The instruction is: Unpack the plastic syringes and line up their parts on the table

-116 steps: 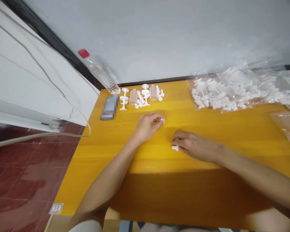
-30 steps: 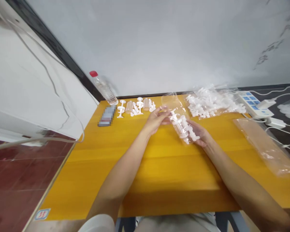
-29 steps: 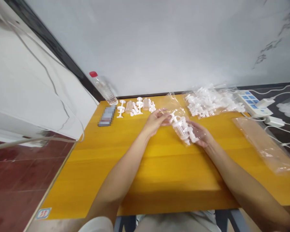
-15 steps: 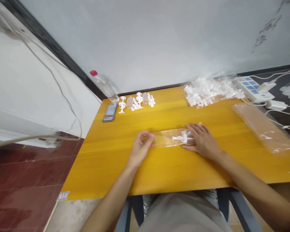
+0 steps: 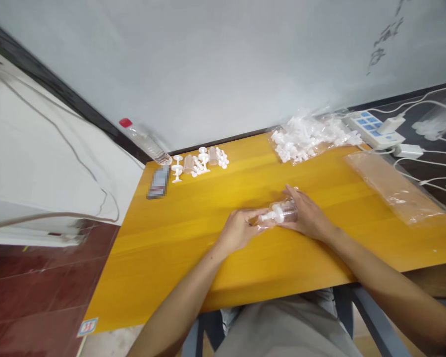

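Gripping the near-left end of a small clear bag (image 5: 275,213) in the head view, the left hand (image 5: 240,230) has its fingers curled in and gathered at the plastic. The right hand (image 5: 309,214) clasps the other end, thumb on the near side and fingers along the far side. Inside the bag lie a clear cylinder (image 5: 290,212) with printed marks and a white stemmed part (image 5: 277,215) pointing toward the left hand. The bag sits between the two hands, over the middle of the yellow table (image 5: 163,258); whether it touches the wood I cannot tell.

Along the back edge of the table, left of centre, two sets of loose parts lie side by side, each with a white disc-ended rod, a clear tube and small white pieces. Left of them are a blurred-out flat device (image 5: 158,182) and a red-capped bottle (image 5: 146,143). Right of centre at the back lies a large bag of white parts (image 5: 312,139), just beside a power strip (image 5: 373,130). A flat clear bag (image 5: 394,188) lies nearer, at the right
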A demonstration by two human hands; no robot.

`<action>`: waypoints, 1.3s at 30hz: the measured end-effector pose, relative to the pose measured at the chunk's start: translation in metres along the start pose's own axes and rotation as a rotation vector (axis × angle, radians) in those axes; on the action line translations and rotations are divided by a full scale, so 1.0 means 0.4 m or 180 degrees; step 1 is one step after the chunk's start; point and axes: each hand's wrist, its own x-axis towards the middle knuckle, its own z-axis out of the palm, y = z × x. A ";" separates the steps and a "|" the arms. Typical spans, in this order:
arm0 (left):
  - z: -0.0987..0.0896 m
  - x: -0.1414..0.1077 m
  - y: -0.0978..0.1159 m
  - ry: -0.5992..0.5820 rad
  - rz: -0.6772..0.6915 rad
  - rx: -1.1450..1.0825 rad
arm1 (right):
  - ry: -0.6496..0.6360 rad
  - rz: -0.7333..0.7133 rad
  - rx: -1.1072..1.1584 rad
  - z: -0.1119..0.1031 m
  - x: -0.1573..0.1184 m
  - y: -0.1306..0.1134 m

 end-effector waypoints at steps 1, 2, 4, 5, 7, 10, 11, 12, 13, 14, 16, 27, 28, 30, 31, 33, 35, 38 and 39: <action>0.005 0.004 0.001 -0.0014 0.0002 0.0023 | 0.0020 0.0036 0.0095 -0.001 0.000 0.001; 0.006 0.006 0.003 0.0002 0.0010 0.0026 | 0.0038 0.0074 0.0201 -0.003 0.000 0.002; -0.001 0.003 0.013 0.0091 0.0059 -0.0097 | 0.0045 0.0174 0.0440 -0.006 -0.003 0.008; -0.011 -0.001 0.022 0.0164 0.0085 -0.0206 | 0.0046 0.0260 0.0552 -0.007 -0.005 0.011; -0.039 -0.012 0.049 0.0279 0.0111 -0.0401 | 0.0035 0.0499 0.0725 -0.010 -0.008 0.018; -0.090 -0.028 0.107 0.0473 0.0102 -0.0407 | 0.0010 0.0829 0.0891 -0.018 -0.008 0.027; -0.106 -0.032 0.129 0.0553 0.0118 -0.0390 | 0.0023 0.0871 0.0942 -0.021 -0.007 0.030; -0.121 -0.035 0.149 0.0657 0.0162 -0.0388 | 0.0053 0.0878 0.1005 -0.025 -0.006 0.033; -0.134 -0.038 0.168 0.0784 0.0219 -0.0403 | 0.0093 0.0871 0.1080 -0.028 -0.005 0.035; -0.146 -0.041 0.184 0.0934 0.0285 -0.0439 | 0.0143 0.0879 0.1173 -0.032 -0.004 0.038; -0.168 -0.045 0.208 0.1299 0.0467 -0.0571 | 0.0236 0.0955 0.1420 -0.039 -0.003 0.043; -0.262 -0.059 0.137 0.2444 0.0542 -0.1967 | 0.0383 0.1107 0.0428 -0.131 -0.035 0.190; -0.264 -0.063 0.112 0.2443 0.0372 -0.2147 | 0.0335 0.1116 0.0273 -0.152 -0.043 0.218; -0.261 -0.076 0.059 0.2423 0.0004 -0.2493 | 0.0114 0.1020 -0.0021 -0.199 -0.058 0.260; -0.257 -0.084 0.034 0.2413 -0.0159 -0.2643 | -0.0012 0.0923 -0.0226 -0.222 -0.062 0.266; -0.245 -0.099 -0.006 0.2403 -0.0400 -0.2877 | -0.0091 0.0721 -0.0566 -0.260 -0.058 0.238; -0.229 -0.111 -0.030 0.2406 -0.0510 -0.2986 | 0.0156 0.0687 -0.0499 -0.270 -0.031 0.153; -0.200 -0.117 -0.040 0.2296 -0.0538 -0.2998 | 0.0674 0.1068 0.0392 -0.218 0.050 -0.031; -0.190 -0.116 -0.040 0.2213 -0.0536 -0.2987 | 0.0603 0.1147 0.0683 -0.187 0.082 -0.089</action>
